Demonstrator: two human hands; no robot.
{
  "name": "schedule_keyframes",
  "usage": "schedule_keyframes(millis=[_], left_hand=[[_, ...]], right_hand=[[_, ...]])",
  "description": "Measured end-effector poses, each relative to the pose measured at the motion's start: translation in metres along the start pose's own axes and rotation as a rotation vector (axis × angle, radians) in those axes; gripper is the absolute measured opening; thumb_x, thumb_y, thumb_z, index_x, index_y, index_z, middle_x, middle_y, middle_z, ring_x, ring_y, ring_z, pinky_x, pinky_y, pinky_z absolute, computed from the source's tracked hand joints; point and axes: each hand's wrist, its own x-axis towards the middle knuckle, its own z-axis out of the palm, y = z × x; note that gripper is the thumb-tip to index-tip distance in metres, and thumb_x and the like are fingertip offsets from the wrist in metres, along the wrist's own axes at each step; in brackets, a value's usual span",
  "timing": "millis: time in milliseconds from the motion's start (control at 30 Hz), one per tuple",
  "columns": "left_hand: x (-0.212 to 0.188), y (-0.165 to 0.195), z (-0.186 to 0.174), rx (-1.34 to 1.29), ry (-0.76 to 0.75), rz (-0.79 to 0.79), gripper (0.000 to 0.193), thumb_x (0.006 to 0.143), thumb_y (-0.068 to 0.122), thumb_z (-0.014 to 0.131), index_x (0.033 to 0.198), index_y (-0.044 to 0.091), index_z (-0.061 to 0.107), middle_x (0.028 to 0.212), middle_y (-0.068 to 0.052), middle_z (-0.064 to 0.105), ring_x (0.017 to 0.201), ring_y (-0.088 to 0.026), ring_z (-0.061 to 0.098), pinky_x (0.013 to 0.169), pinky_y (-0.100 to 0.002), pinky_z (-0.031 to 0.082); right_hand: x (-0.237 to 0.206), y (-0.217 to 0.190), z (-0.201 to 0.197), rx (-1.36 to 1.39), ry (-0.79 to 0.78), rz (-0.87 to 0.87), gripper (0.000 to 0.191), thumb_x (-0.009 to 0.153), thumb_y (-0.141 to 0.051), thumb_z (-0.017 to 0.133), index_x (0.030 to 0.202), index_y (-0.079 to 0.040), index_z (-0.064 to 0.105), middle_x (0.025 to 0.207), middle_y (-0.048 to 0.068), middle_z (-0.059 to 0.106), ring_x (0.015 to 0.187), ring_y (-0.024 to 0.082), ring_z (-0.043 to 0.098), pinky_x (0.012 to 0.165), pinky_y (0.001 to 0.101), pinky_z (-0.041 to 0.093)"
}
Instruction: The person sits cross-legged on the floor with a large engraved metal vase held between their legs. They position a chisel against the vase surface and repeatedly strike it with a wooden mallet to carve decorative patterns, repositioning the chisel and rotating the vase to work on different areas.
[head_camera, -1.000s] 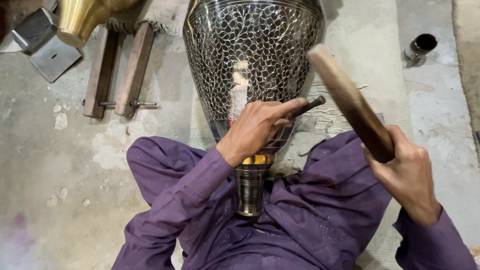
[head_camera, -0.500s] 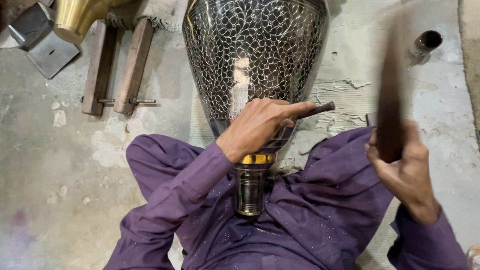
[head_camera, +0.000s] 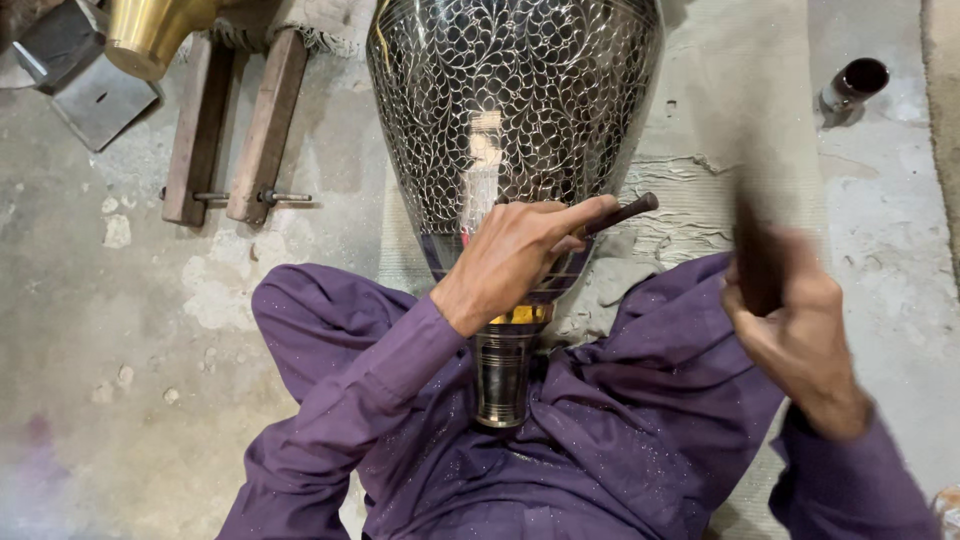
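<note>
A large dark metal vase (head_camera: 515, 110) with a fine engraved leaf pattern lies on its side between my legs, its narrow brass-banded neck (head_camera: 505, 365) toward me. My left hand (head_camera: 520, 250) rests on the vase's lower body and is shut on a thin dark chisel (head_camera: 625, 212) that sticks out to the right. My right hand (head_camera: 790, 320) is raised at the right, shut on a wooden mallet (head_camera: 755, 255) that is blurred by motion. My purple sleeves and trousers fill the lower part of the head view.
Two wooden blocks joined by bolts (head_camera: 235, 125) lie at the left on the concrete floor. A brass vessel (head_camera: 150, 35) and a grey metal block (head_camera: 90, 85) sit at the top left. A small dark cylinder (head_camera: 855, 85) stands at the top right.
My right hand has swung the mallet from a raised slant to upright and lower, closer to the chisel's end. My left hand and the chisel stay on the vase.
</note>
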Motion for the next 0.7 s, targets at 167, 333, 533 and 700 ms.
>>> schedule_keyframes(millis=[167,333,533,700], left_hand=[[-0.003,0.000,0.003,-0.038,-0.010,-0.053,0.054,0.092,0.006,0.068,0.142,0.020,0.058,0.087,-0.007,0.073,0.065,-0.021,0.068,0.058,-0.038,0.055],[-0.007,0.000,0.004,-0.047,0.001,-0.049,0.055,0.092,0.006,0.071,0.143,0.021,0.058,0.089,-0.008,0.074,0.066,-0.020,0.069,0.060,-0.037,0.056],[-0.010,-0.005,0.007,-0.056,-0.001,-0.046,0.061,0.090,0.000,0.068,0.146,0.021,0.055,0.096,-0.006,0.075,0.070,-0.016,0.071,0.062,-0.032,0.061],[-0.012,-0.007,0.007,-0.050,-0.029,-0.076,0.058,0.092,0.004,0.069,0.146,0.023,0.055,0.092,-0.006,0.074,0.067,-0.016,0.070,0.061,-0.033,0.060]], right_hand=[[0.004,-0.011,0.004,0.127,0.120,0.009,0.040,0.093,-0.003,0.070,0.129,-0.002,0.052,0.100,0.012,0.064,0.091,0.022,0.067,0.084,0.0348,0.058],[0.007,-0.010,0.005,-0.263,-0.034,0.170,0.035,0.100,-0.004,0.070,0.132,-0.004,0.057,0.093,0.012,0.070,0.071,0.023,0.069,0.063,0.0372,0.058],[0.006,-0.005,0.002,-0.131,0.007,-0.046,0.048,0.082,0.004,0.069,0.128,0.003,0.056,0.104,0.020,0.070,0.087,0.028,0.070,0.077,0.0402,0.060],[-0.003,-0.001,0.008,0.027,0.101,-0.014,0.029,0.100,-0.003,0.072,0.122,-0.005,0.054,0.100,0.015,0.066,0.087,0.023,0.068,0.077,0.0359,0.059]])
